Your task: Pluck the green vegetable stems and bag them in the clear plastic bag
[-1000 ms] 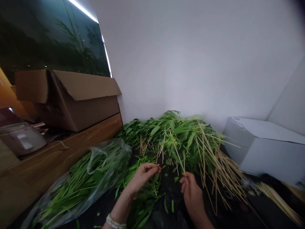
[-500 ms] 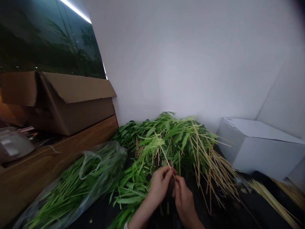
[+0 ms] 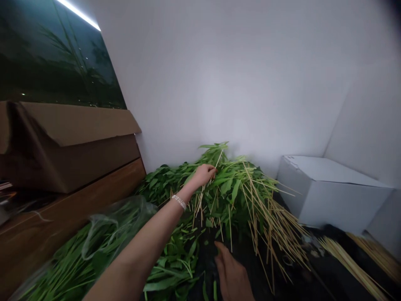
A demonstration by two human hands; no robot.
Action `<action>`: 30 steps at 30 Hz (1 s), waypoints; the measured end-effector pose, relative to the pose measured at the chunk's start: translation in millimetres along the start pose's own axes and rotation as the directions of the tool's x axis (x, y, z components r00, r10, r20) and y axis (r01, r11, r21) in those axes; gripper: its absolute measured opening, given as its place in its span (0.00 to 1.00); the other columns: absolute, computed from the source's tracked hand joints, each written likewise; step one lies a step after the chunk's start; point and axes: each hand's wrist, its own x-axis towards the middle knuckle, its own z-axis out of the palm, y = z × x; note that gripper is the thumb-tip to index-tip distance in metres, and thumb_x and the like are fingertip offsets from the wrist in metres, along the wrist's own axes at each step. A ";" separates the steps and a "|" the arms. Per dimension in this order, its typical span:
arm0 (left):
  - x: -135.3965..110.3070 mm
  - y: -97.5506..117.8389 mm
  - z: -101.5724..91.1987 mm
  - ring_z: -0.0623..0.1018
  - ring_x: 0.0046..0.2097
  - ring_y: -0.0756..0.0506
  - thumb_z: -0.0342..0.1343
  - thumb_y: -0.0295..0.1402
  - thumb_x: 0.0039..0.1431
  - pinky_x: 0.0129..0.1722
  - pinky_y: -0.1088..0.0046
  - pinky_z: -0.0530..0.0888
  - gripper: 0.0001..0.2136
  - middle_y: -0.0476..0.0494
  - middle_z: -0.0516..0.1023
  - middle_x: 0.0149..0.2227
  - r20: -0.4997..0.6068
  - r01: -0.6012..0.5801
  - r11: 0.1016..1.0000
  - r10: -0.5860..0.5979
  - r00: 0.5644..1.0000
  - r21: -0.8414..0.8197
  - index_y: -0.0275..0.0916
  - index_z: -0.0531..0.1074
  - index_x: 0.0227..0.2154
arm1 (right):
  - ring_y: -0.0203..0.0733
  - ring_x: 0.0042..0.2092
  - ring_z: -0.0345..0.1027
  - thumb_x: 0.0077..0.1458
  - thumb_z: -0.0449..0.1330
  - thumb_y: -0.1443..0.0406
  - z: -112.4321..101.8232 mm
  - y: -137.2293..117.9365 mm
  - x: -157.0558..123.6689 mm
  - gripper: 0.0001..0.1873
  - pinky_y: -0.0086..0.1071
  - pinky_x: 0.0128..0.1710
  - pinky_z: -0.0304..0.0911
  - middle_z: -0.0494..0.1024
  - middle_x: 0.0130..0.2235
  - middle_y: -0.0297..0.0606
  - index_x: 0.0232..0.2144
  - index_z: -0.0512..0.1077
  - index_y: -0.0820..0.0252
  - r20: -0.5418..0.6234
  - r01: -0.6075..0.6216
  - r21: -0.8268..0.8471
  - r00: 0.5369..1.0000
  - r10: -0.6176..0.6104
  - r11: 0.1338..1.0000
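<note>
A little below the middle of my remote view lies the pile of leafy sticks point(image 3: 228, 185), and over its upper part my left hand point(image 3: 205, 173) has one leafy stick point(image 3: 220, 157). The fingers are closed around this thin, pale stick; its tip is directed to one o'clock and carries narrow, light-green leaves, which spread to both sides. Whether these leaves touch the pile, I cannot tell. In the pile, the leaves are darker toward ten o'clock and brighter near the middle, while many straw-coloured ends point to between four and six o'clock. My right hand point(image 3: 233, 274), near six o'clock, is over the dark tabletop point(image 3: 257, 284); its fingers are loosely bent, and whether they pinch something small I cannot tell. Between six and seven o'clock are loose leaves point(image 3: 183, 246), at eight o'clock a clear plastic bag point(image 3: 125, 213) with greens, and at four o'clock bare sticks point(image 3: 352, 267).
</note>
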 end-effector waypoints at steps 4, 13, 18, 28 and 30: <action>24.9 -0.5 15.7 0.73 0.24 0.47 0.57 0.33 0.51 0.31 0.74 0.68 0.10 0.48 0.77 0.19 0.007 -0.006 0.998 0.006 1.000 0.061 0.35 0.79 0.21 | 0.37 0.36 0.78 0.67 0.40 0.62 0.3 3.7 1.2 0.18 0.22 0.33 0.71 0.82 0.38 0.41 0.49 0.66 0.60 0.040 -0.029 -0.021 0.999 0.029 0.999; -138.9 -37.6 -32.6 0.80 0.38 0.43 0.51 0.41 0.59 0.38 0.72 0.74 0.15 0.44 0.83 0.37 -0.097 0.079 0.997 -0.078 0.992 0.006 0.38 0.79 0.38 | 0.39 0.40 0.77 0.66 0.43 0.64 3.2 11.0 -6.4 0.17 0.27 0.37 0.72 0.81 0.42 0.42 0.52 0.64 0.61 0.064 0.003 0.016 0.998 -0.004 1.000; -232.6 -76.7 -21.6 0.79 0.39 0.43 0.51 0.40 0.60 0.39 0.71 0.74 0.14 0.43 0.82 0.37 -0.167 0.228 0.973 -0.232 0.958 -0.043 0.38 0.78 0.38 | 0.39 0.42 0.77 0.64 0.46 0.66 3.8 13.8 -10.3 0.16 0.28 0.39 0.72 0.80 0.44 0.41 0.51 0.66 0.60 0.074 0.034 -0.028 0.997 -0.032 0.999; -260.4 -51.8 -2.9 0.74 0.38 0.44 0.60 0.39 0.55 0.42 0.69 0.69 0.07 0.47 0.78 0.31 0.131 0.005 0.994 -0.019 0.991 0.111 0.43 0.78 0.29 | 0.38 0.41 0.77 0.63 0.46 0.68 3.4 21.1 -19.7 0.16 0.28 0.41 0.72 0.80 0.44 0.41 0.50 0.67 0.61 0.159 0.101 -0.103 0.984 -0.084 0.990; -262.3 -49.1 -1.2 0.73 0.40 0.43 0.65 0.40 0.48 0.42 0.68 0.68 0.09 0.47 0.77 0.33 0.208 -0.011 0.989 -0.020 0.978 0.146 0.44 0.78 0.32 | 0.38 0.41 0.77 0.63 0.46 0.69 2.6 21.5 -19.1 0.16 0.28 0.41 0.72 0.80 0.44 0.41 0.49 0.68 0.62 0.168 0.107 -0.113 0.982 -0.087 0.988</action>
